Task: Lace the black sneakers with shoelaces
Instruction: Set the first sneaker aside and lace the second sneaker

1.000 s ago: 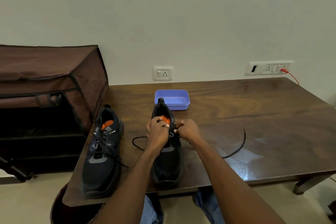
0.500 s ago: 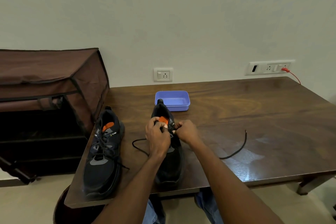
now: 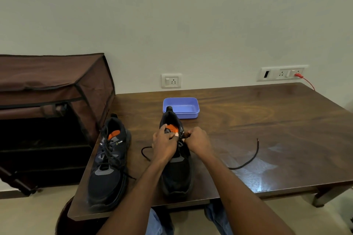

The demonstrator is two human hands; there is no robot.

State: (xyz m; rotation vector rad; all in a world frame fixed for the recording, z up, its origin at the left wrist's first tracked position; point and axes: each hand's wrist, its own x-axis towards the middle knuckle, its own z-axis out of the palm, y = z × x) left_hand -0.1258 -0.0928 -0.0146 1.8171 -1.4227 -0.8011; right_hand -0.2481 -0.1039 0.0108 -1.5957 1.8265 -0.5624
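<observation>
Two black sneakers with orange tongues stand on the wooden table (image 3: 267,120), toes toward me. The left sneaker (image 3: 108,164) has laces threaded through it. Over the middle sneaker (image 3: 176,175) both hands work at the upper eyelets. My left hand (image 3: 164,144) grips the tongue area with curled fingers. My right hand (image 3: 198,142) pinches the black shoelace (image 3: 250,160) at the sneaker's right eyelets. One lace end trails right across the table; the other loops out to the left (image 3: 145,153). The eyelets themselves are hidden by my fingers.
A blue plastic tray (image 3: 181,108) sits just behind the middle sneaker. A brown fabric shoe rack (image 3: 53,86) stands against the table's left edge. Wall sockets (image 3: 171,80) and a red cable (image 3: 307,81) are behind the table.
My hands stay at the same spot on the middle sneaker, with only small finger shifts. The lace's right end lies nearly where it was.
</observation>
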